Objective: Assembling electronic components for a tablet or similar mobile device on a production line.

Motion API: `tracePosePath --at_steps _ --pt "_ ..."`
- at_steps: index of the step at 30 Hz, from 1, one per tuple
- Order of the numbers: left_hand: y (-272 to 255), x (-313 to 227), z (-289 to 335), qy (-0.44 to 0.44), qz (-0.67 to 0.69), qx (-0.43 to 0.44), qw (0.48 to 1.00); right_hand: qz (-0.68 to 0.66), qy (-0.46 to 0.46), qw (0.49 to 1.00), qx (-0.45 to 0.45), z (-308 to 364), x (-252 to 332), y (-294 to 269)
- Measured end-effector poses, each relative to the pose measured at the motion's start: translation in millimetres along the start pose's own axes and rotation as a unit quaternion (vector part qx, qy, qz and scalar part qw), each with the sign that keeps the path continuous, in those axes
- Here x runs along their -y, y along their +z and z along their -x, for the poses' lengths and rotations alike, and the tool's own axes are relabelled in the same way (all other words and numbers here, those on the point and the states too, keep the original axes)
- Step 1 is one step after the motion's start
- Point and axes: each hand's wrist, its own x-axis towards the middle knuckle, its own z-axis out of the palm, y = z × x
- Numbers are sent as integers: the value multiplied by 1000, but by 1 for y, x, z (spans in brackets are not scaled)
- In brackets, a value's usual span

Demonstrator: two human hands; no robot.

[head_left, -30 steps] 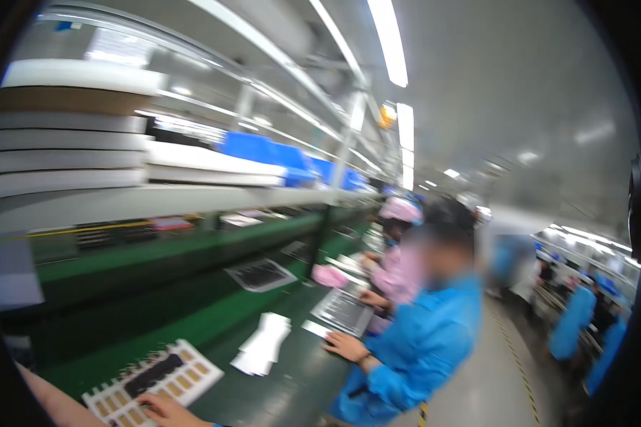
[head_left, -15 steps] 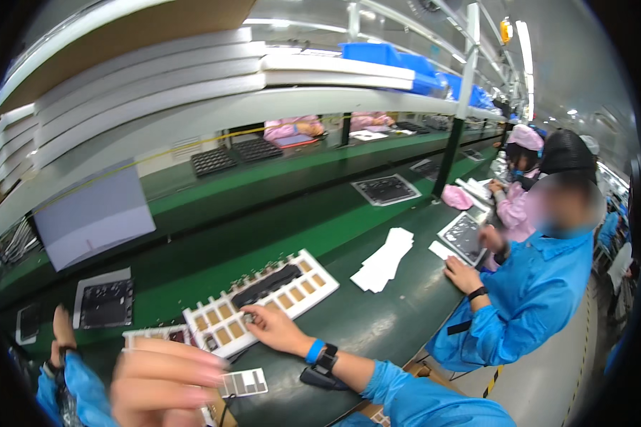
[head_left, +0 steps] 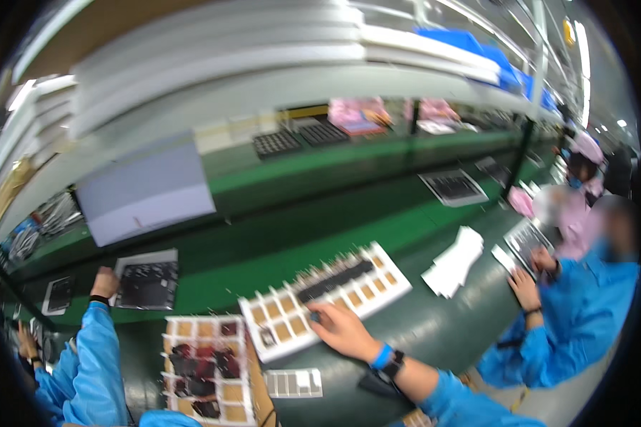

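My right hand (head_left: 345, 333), with a blue band and a black watch at the wrist, is over the near side of a white compartment tray (head_left: 399, 292). Its thumb and fingertips are pinched on a small dark piece (head_left: 315, 317), too small to name. Tan pads line the tray's cells, and a long black strip (head_left: 335, 282) lies along its middle. Small parts stand along its far edge. Of my left arm only a bit of blue sleeve (head_left: 167, 419) shows at the lower edge; the hand is out of view.
A second white tray (head_left: 245, 388) holds dark red and black pieces. Beside it lies a pale windowed card (head_left: 281, 384). White sheets (head_left: 454, 263) lie to the right. A co-worker's arm (head_left: 96, 356) reaches to a black panel (head_left: 146, 285) at left; another person (head_left: 570, 313) works at right.
My left hand has dropped out of view, uncovering the second tray. The scene has shifted right in the picture. My right hand stays at the tray. The left co-worker's hand has reached the black panel.
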Motion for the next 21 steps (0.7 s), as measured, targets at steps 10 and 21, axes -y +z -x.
tracePosePath --at_steps 10,21 --pt "-157 -82 -47 34 208 103 972 67 89 994 18 14 -9 -3" --pt "-240 -115 -64 -122 298 259 911 70 91 993 -17 7 -5 8"
